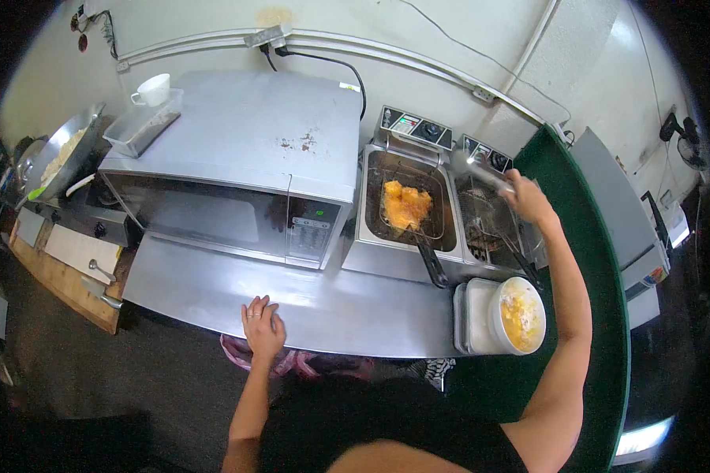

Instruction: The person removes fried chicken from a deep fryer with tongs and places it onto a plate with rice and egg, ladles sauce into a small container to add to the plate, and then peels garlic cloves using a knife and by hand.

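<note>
Single head-worn view; forward and steeply down from above; wide across the steel counter (386, 315)

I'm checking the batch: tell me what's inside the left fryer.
In the left fryer, golden food sits in a basket, its black handle jutting over the front. The food covers whatever lies directly beneath it, so that cannot be seen.

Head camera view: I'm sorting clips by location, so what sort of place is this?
Probably a small commercial kitchen or food stall: a double deep fryer with golden food in one basket, a large microwave, and a long steel counter.
</note>
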The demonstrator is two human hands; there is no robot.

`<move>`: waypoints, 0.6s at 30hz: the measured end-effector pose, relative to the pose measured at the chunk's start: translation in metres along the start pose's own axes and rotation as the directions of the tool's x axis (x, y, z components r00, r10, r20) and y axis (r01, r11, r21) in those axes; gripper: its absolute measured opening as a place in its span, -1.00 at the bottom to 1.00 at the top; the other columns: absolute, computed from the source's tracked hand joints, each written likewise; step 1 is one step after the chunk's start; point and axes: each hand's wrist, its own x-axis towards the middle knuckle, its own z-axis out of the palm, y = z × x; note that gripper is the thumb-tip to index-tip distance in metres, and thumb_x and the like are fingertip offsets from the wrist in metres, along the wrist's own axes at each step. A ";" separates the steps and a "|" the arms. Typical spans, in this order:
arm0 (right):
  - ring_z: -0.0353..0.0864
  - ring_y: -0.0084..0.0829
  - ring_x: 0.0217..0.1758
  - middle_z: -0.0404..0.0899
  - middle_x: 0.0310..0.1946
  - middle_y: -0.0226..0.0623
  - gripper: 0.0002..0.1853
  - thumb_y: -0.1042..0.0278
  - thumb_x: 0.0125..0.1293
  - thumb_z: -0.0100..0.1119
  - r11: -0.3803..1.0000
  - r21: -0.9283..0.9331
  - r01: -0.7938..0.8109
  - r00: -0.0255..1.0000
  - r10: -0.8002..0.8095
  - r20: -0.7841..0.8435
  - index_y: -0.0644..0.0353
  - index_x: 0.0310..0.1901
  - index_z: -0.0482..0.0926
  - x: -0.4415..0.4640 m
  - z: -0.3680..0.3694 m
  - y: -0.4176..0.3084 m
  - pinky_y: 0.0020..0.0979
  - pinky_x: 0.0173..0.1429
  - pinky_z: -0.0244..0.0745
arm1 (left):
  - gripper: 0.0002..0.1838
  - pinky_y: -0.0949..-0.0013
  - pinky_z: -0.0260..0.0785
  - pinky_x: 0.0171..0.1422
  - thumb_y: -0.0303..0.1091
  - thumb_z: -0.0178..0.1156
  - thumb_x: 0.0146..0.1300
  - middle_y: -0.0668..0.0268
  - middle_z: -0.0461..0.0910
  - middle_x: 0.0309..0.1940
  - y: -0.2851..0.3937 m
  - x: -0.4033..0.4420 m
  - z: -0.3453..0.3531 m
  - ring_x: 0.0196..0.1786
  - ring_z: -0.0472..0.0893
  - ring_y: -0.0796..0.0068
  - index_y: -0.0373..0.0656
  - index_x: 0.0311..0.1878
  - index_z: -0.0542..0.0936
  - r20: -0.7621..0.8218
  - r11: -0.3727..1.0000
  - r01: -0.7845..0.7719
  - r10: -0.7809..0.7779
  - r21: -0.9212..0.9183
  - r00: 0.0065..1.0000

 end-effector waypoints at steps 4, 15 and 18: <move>0.55 -0.08 -0.02 0.48 0.04 -0.09 -0.38 0.17 0.13 0.25 0.952 -0.164 0.260 0.965 -0.262 0.007 0.14 0.22 0.31 -0.018 0.030 -0.045 -0.18 0.03 0.47 | -0.78 -0.13 -0.04 0.39 -0.42 0.09 0.03 0.20 0.49 0.03 -0.007 0.008 -0.005 0.23 0.37 0.11 -0.14 -0.21 0.57 -0.035 1.000 -0.023 0.023 0.014 0.999; 0.50 -0.32 -0.08 0.49 -0.01 -0.30 -0.50 0.40 0.16 0.01 0.642 -0.602 0.474 0.832 -0.551 0.067 0.19 0.20 0.38 -0.015 0.090 -0.069 -0.34 -0.04 0.43 | -0.76 -0.11 -0.03 0.40 -0.45 0.09 0.01 0.22 0.49 0.02 0.001 0.005 -0.006 0.23 0.37 0.14 -0.12 -0.20 0.57 -0.032 1.000 -0.009 0.009 -0.003 0.999; 0.50 -0.31 -0.10 0.48 0.00 -0.26 -0.48 0.41 0.16 0.01 0.660 -0.599 0.453 0.832 -0.554 0.019 0.21 0.21 0.37 -0.019 0.107 -0.070 -0.36 -0.07 0.43 | -0.75 -0.11 -0.01 0.39 -0.47 0.09 0.00 0.23 0.50 0.01 0.002 0.005 -0.006 0.22 0.39 0.12 -0.11 -0.20 0.57 -0.043 1.000 -0.010 0.010 -0.005 0.999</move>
